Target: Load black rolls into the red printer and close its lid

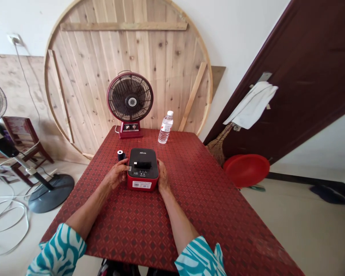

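Note:
A red receipt printer point(144, 156) with a black top sits on the patterned table, a white label on its near side. A dark roll shows in the opening of its lid. My left hand point(117, 174) grips its left side, the thumb at the top edge by a small grey tab. Against the right side my right hand point(162, 176) is closed round the casing, its fingers partly hidden behind it. A small dark paper roll point(121, 155) with a white end stands on the table just beyond my left hand, apart from the printer.
On the red table point(207, 214), a red fan point(130, 129) stands at the back left and a water bottle point(165, 128) at the back. A large wooden disc point(166, 50) leans on the wall behind. A standing fan point(50, 193) is left, a red basin point(247, 170) right.

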Demonstrator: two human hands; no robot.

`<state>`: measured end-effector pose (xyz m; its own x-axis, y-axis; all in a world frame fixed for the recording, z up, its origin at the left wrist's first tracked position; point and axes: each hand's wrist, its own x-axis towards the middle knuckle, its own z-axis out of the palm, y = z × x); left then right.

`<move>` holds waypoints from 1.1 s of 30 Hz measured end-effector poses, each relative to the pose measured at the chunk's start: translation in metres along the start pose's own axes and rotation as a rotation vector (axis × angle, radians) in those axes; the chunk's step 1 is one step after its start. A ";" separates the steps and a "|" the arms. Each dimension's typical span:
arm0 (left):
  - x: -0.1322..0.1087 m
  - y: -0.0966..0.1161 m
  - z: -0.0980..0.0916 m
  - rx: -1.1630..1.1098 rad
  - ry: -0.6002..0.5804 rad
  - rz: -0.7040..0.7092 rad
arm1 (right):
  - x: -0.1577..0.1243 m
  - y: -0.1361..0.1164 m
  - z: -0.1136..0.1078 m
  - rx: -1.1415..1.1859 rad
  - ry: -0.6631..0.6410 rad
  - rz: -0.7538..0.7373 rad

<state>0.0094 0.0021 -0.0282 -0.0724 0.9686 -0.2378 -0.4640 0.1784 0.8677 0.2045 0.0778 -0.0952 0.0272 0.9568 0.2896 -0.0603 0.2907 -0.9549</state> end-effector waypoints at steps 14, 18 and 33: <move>-0.010 -0.001 0.012 0.085 0.054 0.221 | 0.001 0.003 -0.003 0.035 -0.028 0.010; -0.004 0.005 -0.005 0.023 0.171 0.437 | 0.000 -0.001 -0.003 0.023 -0.030 0.017; 0.054 -0.015 -0.048 0.516 0.366 0.578 | -0.001 0.000 -0.004 0.008 -0.032 0.018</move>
<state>-0.0300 0.0436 -0.0755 -0.4953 0.8308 0.2538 0.1871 -0.1833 0.9651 0.2085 0.0765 -0.0956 -0.0064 0.9615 0.2746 -0.0681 0.2736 -0.9594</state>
